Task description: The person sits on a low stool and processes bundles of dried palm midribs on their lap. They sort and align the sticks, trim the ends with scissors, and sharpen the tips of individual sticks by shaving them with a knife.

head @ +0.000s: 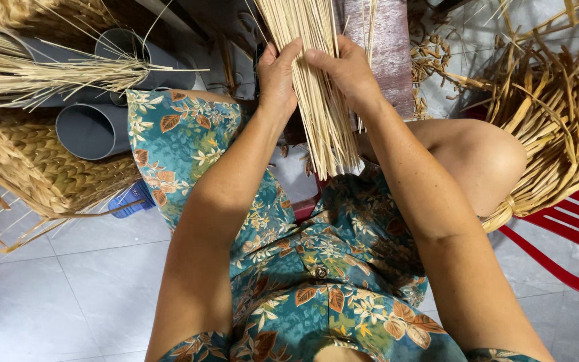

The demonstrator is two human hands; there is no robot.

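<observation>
Bundle of pale straw stalks (316,87) stands upright between the knees, with the left hand (277,72) and right hand (348,70) clasped around it from either side, fingers curled on the stalks. Grey pipes (95,127) lie beside a woven basket (48,167) to the left; their insides cannot be told.

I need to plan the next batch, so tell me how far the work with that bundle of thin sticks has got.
Looks done: a woven straw piece lies left of the person, by grey pipes. In hand: the left hand and right hand grip a bundle of thin pale sticks, its ends fanned loose over the lap. Left: loose straw stalks at left and a heap of flat dried strips at right lie unworked.
</observation>
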